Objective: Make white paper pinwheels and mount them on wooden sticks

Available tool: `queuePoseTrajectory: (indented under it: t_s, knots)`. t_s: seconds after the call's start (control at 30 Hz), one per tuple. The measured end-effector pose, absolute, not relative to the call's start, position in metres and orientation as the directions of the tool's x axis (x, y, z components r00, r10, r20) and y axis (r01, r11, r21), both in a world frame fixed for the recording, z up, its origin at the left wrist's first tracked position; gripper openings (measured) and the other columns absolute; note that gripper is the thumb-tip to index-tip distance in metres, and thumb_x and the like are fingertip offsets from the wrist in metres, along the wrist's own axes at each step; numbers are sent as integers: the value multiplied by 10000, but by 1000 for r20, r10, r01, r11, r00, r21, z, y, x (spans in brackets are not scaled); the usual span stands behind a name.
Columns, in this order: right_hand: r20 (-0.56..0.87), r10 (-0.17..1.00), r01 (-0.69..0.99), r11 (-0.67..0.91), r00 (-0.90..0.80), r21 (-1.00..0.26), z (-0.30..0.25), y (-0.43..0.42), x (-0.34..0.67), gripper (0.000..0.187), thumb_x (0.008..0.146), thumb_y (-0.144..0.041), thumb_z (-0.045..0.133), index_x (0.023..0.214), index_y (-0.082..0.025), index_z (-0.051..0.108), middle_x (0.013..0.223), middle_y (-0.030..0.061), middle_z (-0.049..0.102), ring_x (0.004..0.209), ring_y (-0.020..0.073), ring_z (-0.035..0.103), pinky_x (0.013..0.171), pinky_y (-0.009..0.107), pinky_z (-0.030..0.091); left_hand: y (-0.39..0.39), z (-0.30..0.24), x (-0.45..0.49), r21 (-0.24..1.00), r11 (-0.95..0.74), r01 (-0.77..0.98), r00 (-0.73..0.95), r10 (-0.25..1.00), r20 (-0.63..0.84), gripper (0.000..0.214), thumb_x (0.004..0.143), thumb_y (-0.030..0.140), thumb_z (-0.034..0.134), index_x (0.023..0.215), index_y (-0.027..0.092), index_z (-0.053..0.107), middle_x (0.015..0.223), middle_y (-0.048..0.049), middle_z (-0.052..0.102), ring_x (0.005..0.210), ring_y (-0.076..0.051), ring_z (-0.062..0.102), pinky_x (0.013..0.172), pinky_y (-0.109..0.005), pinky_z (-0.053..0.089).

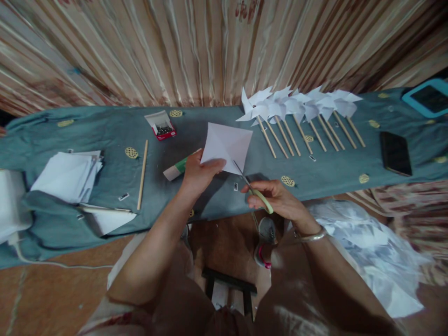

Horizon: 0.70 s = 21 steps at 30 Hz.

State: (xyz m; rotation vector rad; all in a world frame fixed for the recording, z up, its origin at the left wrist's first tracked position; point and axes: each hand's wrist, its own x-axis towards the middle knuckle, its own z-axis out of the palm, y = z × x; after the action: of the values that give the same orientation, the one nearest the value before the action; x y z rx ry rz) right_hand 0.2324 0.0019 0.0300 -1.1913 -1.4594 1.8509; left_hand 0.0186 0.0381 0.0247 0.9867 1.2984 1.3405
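Above the cloth-covered table, my left hand (199,171) grips a white square of paper (226,143) by its lower left side, thumb on top. Faint creases run toward the paper's middle. My right hand (276,198) is closed around the pale green handles of a pair of scissors (261,198). Their blades lie over the paper's lower right corner, pointing up and left; whether paper is between them I cannot tell. Partly behind my left hand lies a green and white box (177,169). Beyond the paper to the right, several white paper pinwheels (261,108) on wooden sticks lie in a row.
On the left are a paper stack (66,175), a single wooden stick (142,175) and a red box of small metal pins (164,128). A black phone (395,153) and a blue-framed device (430,98) lie right. A plastic bag (367,247) sits below the table's edge.
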Motion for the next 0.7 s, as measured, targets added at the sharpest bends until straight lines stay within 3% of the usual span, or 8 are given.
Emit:
queuePoseTrajectory:
  t_s: [0.7]
  knots:
    - [-335, 818, 105, -325, -468, -940, 21, 2, 233, 304, 595, -330, 903, 850, -218, 780, 565, -66, 550, 505, 65, 422, 454, 199, 333, 37, 28, 19, 988, 69, -138, -200, 975, -96, 158, 539, 214, 775, 612, 186, 637, 587, 5, 616, 522, -123, 514, 506, -239, 449]
